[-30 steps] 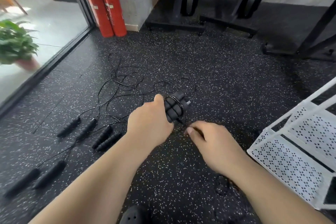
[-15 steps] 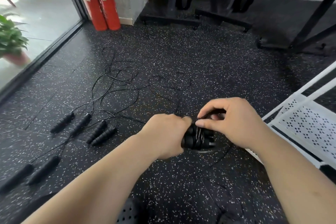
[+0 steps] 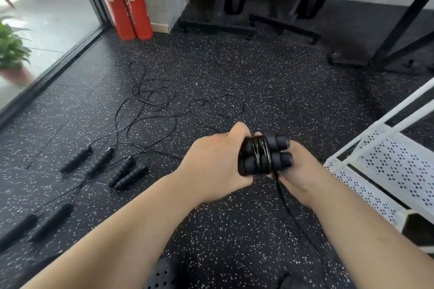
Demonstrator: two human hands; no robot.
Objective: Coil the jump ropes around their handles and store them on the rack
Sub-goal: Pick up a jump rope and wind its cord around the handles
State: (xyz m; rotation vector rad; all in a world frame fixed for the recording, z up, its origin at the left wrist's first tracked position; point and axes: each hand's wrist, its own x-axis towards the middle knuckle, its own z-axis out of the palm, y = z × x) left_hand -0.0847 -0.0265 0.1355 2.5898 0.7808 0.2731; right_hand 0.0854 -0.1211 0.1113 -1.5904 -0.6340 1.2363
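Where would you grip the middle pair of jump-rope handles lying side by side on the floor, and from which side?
Grip the middle pair of handles across both ribbed foam middles at once, coming from above with fingers wrapping crosswise. They lie flat, parallel and almost touching, so one grasp should span both. Stay off the far ends, where the cords leave.

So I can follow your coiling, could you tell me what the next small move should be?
Probably one more wrap: the right hand brings the loose cord over the handles gripped by the left hand, as much of it trails down unwound.
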